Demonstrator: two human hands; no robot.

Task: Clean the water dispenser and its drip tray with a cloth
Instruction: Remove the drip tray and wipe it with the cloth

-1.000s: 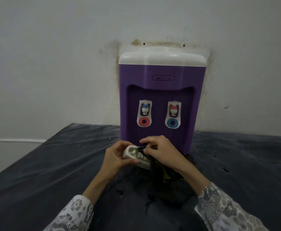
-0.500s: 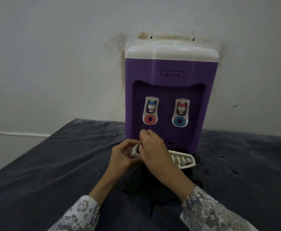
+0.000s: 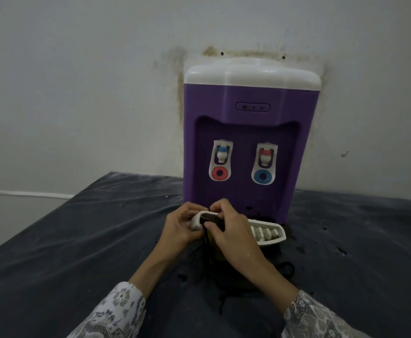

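Note:
A purple water dispenser (image 3: pixel 248 113) with a white top and two taps stands against the wall on a dark table. Its white slotted drip tray (image 3: pixel 269 234) is out of the dispenser, held just in front of its base. My left hand (image 3: pixel 179 228) grips the tray's left end. My right hand (image 3: pixel 233 234) presses a dark cloth (image 3: pixel 210 219) over the tray's left part, and the rest of the cloth hangs down under my hand. The middle of the tray is hidden by my right hand.
The table (image 3: pixel 77 252) has a dark, speckled cover with wet spots around the dispenser's base. Its left edge runs diagonally toward the wall. The white wall (image 3: pixel 77 81) behind carries brown stains around the dispenser.
The tray has turned from tilted up to lying flatter, its right end now showing. My right hand has slid the cloth to the tray's left end. The camera view has shifted left.

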